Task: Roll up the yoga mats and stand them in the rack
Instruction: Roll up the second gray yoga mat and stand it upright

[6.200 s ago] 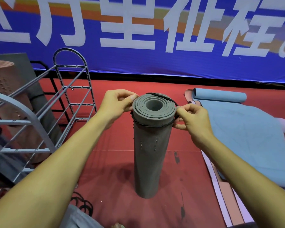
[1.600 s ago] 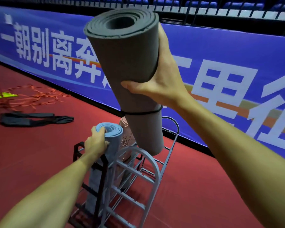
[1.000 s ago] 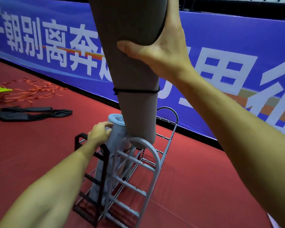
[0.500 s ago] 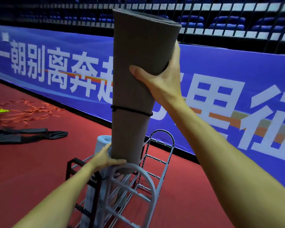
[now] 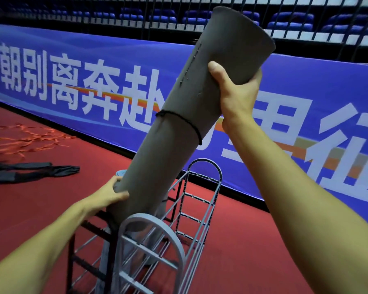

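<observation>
a single head-worn wide-angle view looks forward and slightly down, close over the grey metal wire rack with arched ends [image 5: 174, 240] at bottom centre. beyond the rack it faces the long blue banner with white characters [image 5: 94, 81], then dark railings.

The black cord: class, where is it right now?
Head view, centre: the black cord circles the tilted grey mat midway, below the right hand.

Blue banner [image 5: 94, 66], orange ribbons [image 5: 23, 143], black cloth [image 5: 30, 171], red floor [image 5: 253, 240]
</observation>
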`<action>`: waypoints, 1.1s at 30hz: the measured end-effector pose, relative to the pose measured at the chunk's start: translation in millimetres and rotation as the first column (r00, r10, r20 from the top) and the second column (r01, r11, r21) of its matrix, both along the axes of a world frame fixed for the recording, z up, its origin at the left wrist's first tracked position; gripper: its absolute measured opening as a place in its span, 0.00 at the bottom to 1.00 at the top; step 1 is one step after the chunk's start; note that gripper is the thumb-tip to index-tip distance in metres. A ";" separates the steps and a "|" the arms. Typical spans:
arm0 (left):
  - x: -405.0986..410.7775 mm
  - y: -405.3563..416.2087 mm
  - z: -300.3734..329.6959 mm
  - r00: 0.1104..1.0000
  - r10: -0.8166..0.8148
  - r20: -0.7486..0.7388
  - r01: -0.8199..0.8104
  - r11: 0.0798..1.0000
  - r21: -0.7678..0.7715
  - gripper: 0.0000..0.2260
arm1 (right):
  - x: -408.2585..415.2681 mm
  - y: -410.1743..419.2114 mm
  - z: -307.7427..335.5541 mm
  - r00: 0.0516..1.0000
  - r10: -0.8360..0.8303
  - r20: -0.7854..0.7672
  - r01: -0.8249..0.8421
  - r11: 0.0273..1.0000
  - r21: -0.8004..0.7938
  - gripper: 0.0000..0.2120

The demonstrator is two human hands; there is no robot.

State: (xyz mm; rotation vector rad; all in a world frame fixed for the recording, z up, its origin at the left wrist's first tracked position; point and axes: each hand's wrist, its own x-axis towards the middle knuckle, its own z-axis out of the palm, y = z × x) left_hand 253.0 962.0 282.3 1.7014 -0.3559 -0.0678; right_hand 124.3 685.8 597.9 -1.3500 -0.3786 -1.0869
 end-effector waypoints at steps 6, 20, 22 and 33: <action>-9.7 -26.2 24.5 0.994 0.094 -0.048 -0.099 0.988 -0.115 0.27 | 8.0 -4.6 -11.0 1.000 -0.008 0.004 0.008 1.000 0.002 0.46; 7.8 -29.9 13.1 0.947 0.104 -0.305 -0.178 0.957 -0.228 0.36 | -1.3 -8.8 -11.9 0.996 0.074 0.055 -0.077 0.996 0.054 0.39; 8.5 -30.3 13.8 0.941 0.135 -0.309 -0.218 0.943 -0.252 0.33 | -1.7 -10.7 -5.1 0.994 0.079 0.070 -0.083 0.995 0.049 0.40; 33.9 -8.0 21.4 0.864 0.324 -0.385 -0.448 0.843 -0.297 0.18 | 26.8 -43.7 -44.5 0.998 0.000 -0.070 0.022 0.949 0.314 0.46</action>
